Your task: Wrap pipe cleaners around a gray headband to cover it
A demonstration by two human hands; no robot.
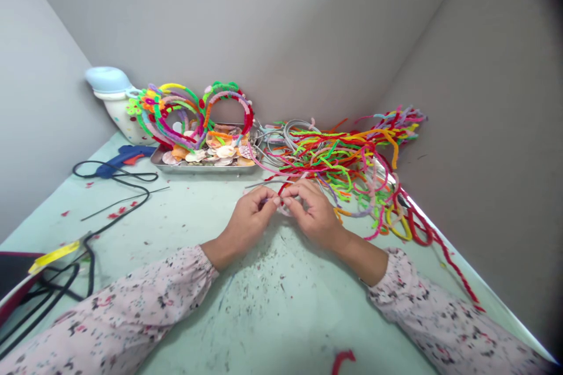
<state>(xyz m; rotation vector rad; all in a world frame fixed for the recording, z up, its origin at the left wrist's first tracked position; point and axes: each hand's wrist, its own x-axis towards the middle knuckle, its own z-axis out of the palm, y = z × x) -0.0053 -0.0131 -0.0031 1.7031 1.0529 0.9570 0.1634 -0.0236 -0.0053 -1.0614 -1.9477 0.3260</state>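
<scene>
Over the middle of the table, my left hand [247, 215] and my right hand [317, 214] meet fingertip to fingertip. Both pinch a red pipe cleaner [281, 190], of which only a short bit shows between the fingers. Something pale and pinkish curves just below the pinch; the fingers mostly hide it. Right behind my hands spreads a tangled heap of multicoloured pipe cleaners [336, 155], with grey wire-like loops [299, 126] among them.
Pipe-cleaner-wrapped headbands [229, 92] stand in a metal tray [206, 169] of seashells [225, 151]. To the left lie a blue glue gun [123, 159] and its black cord [127, 211]. A white cup [121, 114] leans at the wall. A red scrap [343, 358] lies in front.
</scene>
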